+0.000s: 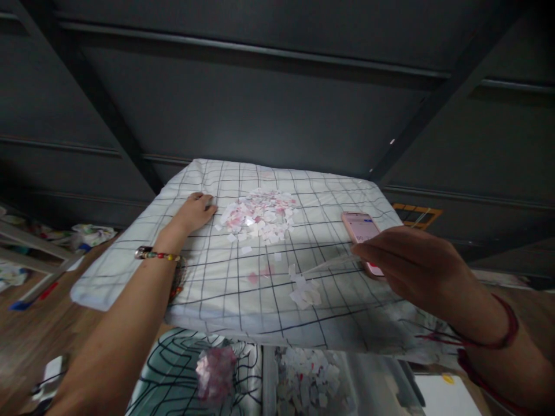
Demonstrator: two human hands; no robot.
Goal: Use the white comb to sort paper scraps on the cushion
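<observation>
Head view shows a small paper pile [306, 293] on the near side of the big paper heap [262, 216]; to the right of this heap, the right hand [418, 268] pinches a thin, blurred strip [332, 263]. Left of the heap, the left hand [196, 214] rests, released, on the worktop [325, 202].

– What's behind the surface [333, 196]?
– A dark grey wall [269, 110], slanting beams [108, 112] dividing it into panels.
– And the floor [21, 344]?
– Brown, wood-like, with a pale frame [39, 244] standing at the left.
– Light?
– Dim, a soft sheen on the wall's middle.
</observation>
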